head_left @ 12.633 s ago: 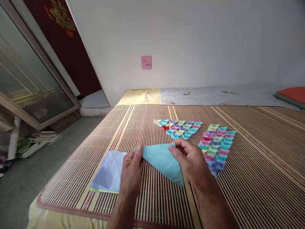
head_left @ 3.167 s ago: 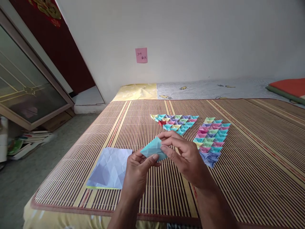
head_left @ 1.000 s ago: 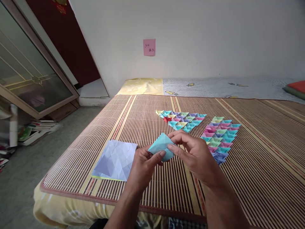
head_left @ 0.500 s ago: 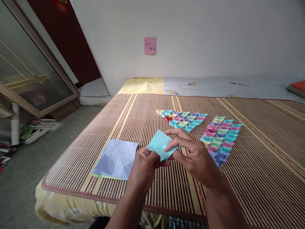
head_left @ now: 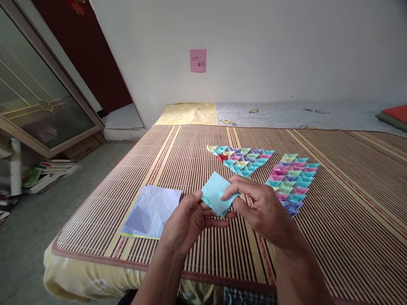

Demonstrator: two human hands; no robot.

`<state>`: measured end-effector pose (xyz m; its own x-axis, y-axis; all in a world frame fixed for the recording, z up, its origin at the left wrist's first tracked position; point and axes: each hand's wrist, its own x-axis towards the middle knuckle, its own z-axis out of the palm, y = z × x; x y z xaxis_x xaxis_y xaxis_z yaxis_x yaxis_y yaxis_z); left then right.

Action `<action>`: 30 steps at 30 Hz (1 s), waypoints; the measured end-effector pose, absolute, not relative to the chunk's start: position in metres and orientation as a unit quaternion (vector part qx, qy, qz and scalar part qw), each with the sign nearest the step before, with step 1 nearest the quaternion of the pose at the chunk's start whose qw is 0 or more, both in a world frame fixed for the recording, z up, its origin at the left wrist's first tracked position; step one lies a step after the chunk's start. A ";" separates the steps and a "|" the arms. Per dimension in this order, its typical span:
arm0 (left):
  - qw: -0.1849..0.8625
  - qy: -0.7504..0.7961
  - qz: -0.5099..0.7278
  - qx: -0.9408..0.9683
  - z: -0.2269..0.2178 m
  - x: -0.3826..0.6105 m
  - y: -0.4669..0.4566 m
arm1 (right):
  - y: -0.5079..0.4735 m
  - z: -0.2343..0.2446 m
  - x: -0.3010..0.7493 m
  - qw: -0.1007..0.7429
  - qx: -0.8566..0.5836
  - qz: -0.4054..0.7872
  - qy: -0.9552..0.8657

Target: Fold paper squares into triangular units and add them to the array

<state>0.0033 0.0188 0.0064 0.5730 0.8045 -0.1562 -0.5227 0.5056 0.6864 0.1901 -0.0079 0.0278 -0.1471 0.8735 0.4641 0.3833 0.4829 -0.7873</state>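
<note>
A light blue folded paper (head_left: 215, 191) is held up between my two hands over the bamboo mat. My left hand (head_left: 187, 218) grips its left corner, thumb on top and fingers beneath. From the right, my right hand (head_left: 254, 201) pinches the paper, with the index finger lying on its face. Layers of the fold show along the lower edge. On the mat to the left lies a stack of creased lavender paper squares (head_left: 151, 212), with a yellow-green edge below. Beyond my hands, small folded paper boats sit in a triangular group (head_left: 243, 159) and a slanted block (head_left: 291, 180).
The bamboo mat (head_left: 127, 182) covers a bed with yellow patterned bedding (head_left: 187, 113). A pink note (head_left: 198, 60) is stuck to the white wall. Books (head_left: 47, 173) lie on the floor at the left, under a glass-panelled door (head_left: 41, 93). A folded orange cloth (head_left: 396, 116) rests far right.
My left thumb has slid from the paper's lower front to its left corner, and the left fingers have opened out below. The paper has shifted slightly right. The view has turned a little.
</note>
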 end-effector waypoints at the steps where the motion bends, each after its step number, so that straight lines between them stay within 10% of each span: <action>1: 0.835 0.245 0.394 0.296 0.006 0.003 0.020 | -0.008 0.028 0.190 0.477 -0.442 0.251 -0.717; 30: 0.657 0.368 0.518 0.405 -0.007 0.011 0.020 | -0.001 0.019 0.181 0.479 -0.496 0.406 -0.600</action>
<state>0.0112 0.0201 -0.0067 0.1928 0.9791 -0.0641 -0.3823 0.1351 0.9141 0.1807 -0.0009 0.0190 -0.0491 0.9840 0.1712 0.2058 0.1777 -0.9623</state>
